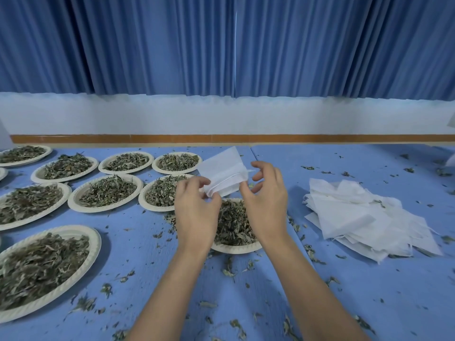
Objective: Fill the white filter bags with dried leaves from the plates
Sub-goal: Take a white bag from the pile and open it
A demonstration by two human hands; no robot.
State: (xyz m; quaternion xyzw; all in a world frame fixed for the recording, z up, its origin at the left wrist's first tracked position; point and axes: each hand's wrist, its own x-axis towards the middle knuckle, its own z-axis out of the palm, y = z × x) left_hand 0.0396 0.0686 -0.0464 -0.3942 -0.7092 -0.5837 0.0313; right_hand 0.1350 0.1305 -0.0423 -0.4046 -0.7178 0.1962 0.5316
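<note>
**Bag held over the centre plate, both hands at its mouth**

Nearest you, loose leaf fragments (231, 273) lie scattered on the blue table (369, 299). At lower left sits a large white plate (94, 244) heaped with dried leaves.

At mid-frame, the centre plate (236, 249) of dried leaves (234, 223) lies directly under your wrists.

Your left hand (197, 207) has its fingers curled and pinches the lower corner of a white filter bag (221, 168). The bag is raised off the table, tilted up and to the left.

Your right hand (267, 205) has curved, spread fingers, with the thumb tip at the bag's right edge. Whether it grips is unclear because of blur.

To the right, well apart from the plate, lies a loose pile of filter bags (357, 217).

At left, two rows of filled plates (108, 190) run back.

Beyond them are a white wall (221, 114) and a blue curtain (172, 45).
</note>
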